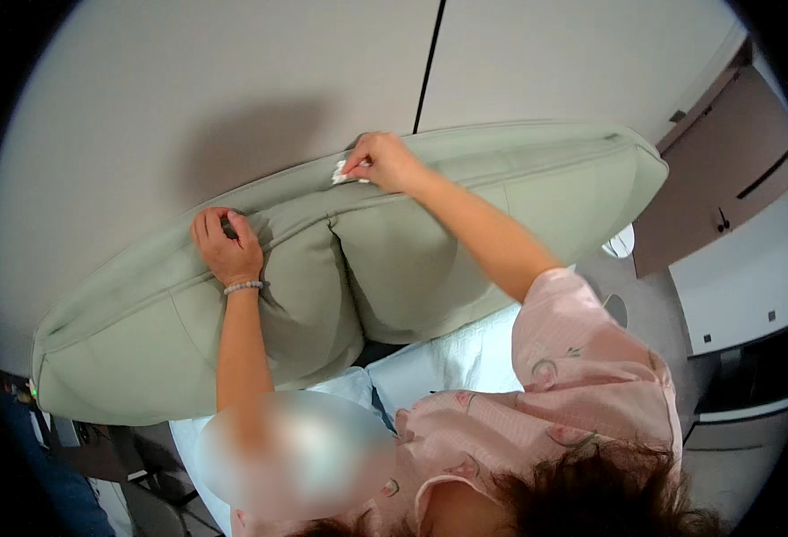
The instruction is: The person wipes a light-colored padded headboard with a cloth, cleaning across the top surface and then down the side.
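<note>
A pale green padded sofa backrest (pixel 555 201) stretches across in front of me, with piping along its upper edge. My right hand (pixel 387 164) pinches a crumpled white tissue or cloth (pixel 340 173) against the top of the backrest. Farther left, my left hand (pixel 226 245) rests on the same top ledge with its fingers curled; its fingertips are partly hidden, and nothing shows in it. A beaded bracelet (pixel 243 286) circles my left wrist. Below the hands, two back cushions (pixel 401 275) meet at a dark vertical gap.
Behind the sofa rises a light wall panel (pixel 266 60) with a black vertical seam (pixel 429 67). Light bluish-white covers (pixel 454 356) lie on the seat. A brown door (pixel 716 154) with a dark handle stands at the right. Dark furniture (pixel 155 497) is at lower left.
</note>
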Motion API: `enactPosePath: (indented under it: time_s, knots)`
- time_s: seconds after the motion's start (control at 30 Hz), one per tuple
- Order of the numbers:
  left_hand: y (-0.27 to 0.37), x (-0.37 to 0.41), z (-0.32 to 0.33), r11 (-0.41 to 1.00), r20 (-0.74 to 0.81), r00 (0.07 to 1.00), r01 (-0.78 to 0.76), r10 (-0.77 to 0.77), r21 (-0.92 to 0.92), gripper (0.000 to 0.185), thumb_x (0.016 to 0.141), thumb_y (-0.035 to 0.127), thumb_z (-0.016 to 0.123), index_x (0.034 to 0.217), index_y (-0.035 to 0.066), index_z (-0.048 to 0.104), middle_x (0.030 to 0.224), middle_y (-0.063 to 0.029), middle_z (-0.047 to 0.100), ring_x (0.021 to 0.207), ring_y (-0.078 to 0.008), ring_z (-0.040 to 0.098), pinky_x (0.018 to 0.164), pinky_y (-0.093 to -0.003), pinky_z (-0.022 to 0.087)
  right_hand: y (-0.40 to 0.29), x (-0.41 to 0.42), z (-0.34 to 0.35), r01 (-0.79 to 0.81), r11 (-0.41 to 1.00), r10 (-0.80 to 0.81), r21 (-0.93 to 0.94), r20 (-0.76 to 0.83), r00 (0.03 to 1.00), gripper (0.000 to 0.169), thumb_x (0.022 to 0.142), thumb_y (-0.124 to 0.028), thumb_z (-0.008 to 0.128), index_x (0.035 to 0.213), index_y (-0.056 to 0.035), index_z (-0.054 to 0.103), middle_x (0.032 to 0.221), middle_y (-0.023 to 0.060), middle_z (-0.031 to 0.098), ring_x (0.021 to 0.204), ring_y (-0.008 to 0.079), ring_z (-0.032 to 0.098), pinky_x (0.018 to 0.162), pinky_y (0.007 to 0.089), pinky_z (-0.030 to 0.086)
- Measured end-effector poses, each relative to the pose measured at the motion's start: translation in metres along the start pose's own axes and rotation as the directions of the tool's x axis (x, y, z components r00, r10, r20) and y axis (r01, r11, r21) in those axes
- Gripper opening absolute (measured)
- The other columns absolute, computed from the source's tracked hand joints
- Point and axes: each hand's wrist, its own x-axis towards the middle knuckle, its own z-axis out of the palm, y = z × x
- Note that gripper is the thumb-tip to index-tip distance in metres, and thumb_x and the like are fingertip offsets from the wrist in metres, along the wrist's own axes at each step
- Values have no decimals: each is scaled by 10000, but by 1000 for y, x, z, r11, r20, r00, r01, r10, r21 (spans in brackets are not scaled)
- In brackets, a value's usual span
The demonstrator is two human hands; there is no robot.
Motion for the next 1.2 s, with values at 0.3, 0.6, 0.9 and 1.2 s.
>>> enactPosePath:
  time_s: [0.3,0.6,0.9,1.2]
  knots:
    - [-10,-5,0,998,1,999,-54,54,9,116,795,130,497,815,21,533,821,-121,516,827,-306,472,735,-402,392,65,-73,-97,-583,740,498,-336,-310,810,90,737,-129,653,806,-75,675,755,99,650,698,198,609,659,345,484]
    - [-8,-8,2,996,10,997,-71,70,48,159,811,161,495,799,10,542,820,-126,537,813,-318,476,756,-411,389,-9,-61,-68,-556,806,578,-204,73,812,201,704,-253,694,838,-103,683,842,83,661,807,235,609,714,336,476]
    - [-6,-15,0,983,23,999,-50,47,179,153,826,146,478,794,14,548,802,-119,527,801,-303,475,733,-391,392,85,-119,-177,-573,723,666,-386,167,727,210,702,-254,712,816,-79,687,731,45,632,693,153,548,638,315,442]
    - [20,-8,-9,740,142,990,-80,-21,667,103,798,116,519,820,19,548,855,-126,543,870,-301,497,778,-383,408,236,-184,-286,-623,469,709,-626,-154,688,373,690,-250,702,944,11,621,874,178,642,820,294,611,702,406,478]
